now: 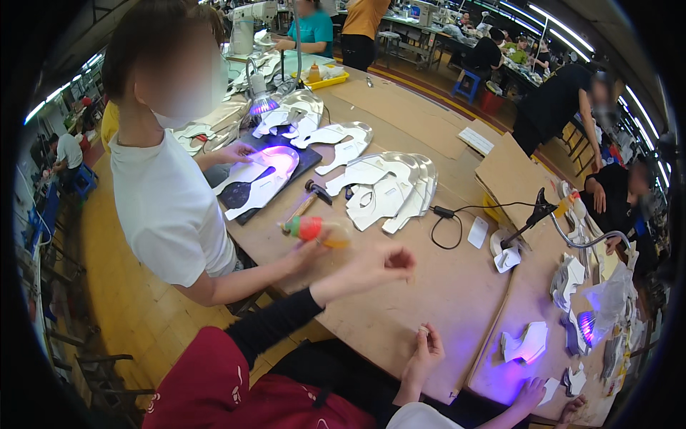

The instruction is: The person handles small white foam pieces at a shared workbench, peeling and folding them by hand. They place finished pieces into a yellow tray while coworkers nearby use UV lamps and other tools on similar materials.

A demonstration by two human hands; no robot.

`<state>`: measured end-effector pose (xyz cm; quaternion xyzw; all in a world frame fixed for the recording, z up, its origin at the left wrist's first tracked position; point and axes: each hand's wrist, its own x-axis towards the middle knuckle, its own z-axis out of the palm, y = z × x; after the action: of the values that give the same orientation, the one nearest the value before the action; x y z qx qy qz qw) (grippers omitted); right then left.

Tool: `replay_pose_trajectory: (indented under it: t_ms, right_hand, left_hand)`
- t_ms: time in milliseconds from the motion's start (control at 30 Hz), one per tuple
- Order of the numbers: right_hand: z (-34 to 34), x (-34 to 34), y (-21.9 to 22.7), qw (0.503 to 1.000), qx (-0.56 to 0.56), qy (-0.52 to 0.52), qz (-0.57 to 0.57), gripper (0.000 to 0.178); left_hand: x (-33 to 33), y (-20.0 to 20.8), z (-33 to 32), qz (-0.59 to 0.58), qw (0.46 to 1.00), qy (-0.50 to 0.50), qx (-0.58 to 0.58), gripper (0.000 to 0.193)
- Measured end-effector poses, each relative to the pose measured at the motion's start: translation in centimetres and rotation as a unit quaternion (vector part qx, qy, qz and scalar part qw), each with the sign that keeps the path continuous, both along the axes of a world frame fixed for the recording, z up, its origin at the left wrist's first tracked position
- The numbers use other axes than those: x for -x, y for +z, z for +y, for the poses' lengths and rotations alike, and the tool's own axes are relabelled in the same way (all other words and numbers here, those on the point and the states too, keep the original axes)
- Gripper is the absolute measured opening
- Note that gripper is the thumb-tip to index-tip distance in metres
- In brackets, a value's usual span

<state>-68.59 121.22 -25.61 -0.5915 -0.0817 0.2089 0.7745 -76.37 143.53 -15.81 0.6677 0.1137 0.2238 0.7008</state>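
Observation:
My left hand [379,268] reaches over the cardboard-covered table from a black sleeve, slightly blurred. Its fingers curl in, and what they hold, if anything, is hidden. Lower right, my right hand [423,352] rises above the table's near edge. Its thumb and fingers pinch together at a tiny pale spot that I cannot make out. Just beyond my left forearm, a co-worker's hand [307,254] is at a blurred plastic bottle [325,232] with a green cap, red band and yellowish liquid. That person's other hand [236,152] rests at a white shoe-upper piece [264,179] under purple light.
A hammer [304,200] lies near stacked white upper pieces [389,189]. A lamp [261,100] glows purple at the back left, another [587,327] at the right. To my right, another person's hand [529,395] is beside a lit white piece [527,344]. A black cable [443,232] loops mid-table.

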Motion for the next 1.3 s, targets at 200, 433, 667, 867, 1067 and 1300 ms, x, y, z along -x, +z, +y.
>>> replay_pose_trajectory:
  t_ms: [200,433,667,867,1067,1300]
  right_hand:
    - [-0.5,1.6,1.7,0.995,-0.064,0.076,0.012,0.018]
    - [0.7,2.3,3.0,0.994,0.01,0.108,-0.02,0.021]
    - [0.1,1.3,2.9,0.994,0.022,0.095,-0.043,0.022]
    - [-0.2,1.7,3.5,0.971,0.096,0.127,-0.177,0.02]
    - [-1.1,1.4,4.3,0.957,0.15,0.108,-0.224,0.018]
    - [-2.5,0.6,4.1,0.974,-0.046,0.222,-0.026,0.031]
  left_hand:
    - [2.1,-8.5,-7.2,0.087,0.99,0.024,0.108,0.013]
    - [2.8,-8.3,-8.7,0.108,0.987,0.044,0.115,0.012]
    - [3.6,-7.8,-9.5,0.054,0.98,0.019,0.192,0.011]
    - [3.2,-7.3,-9.7,0.118,0.967,0.002,0.227,0.02]
    - [3.3,-6.3,-10.5,0.132,0.963,-0.032,0.231,0.024]
    - [3.1,-6.2,-10.4,0.131,0.959,-0.086,0.234,0.019]
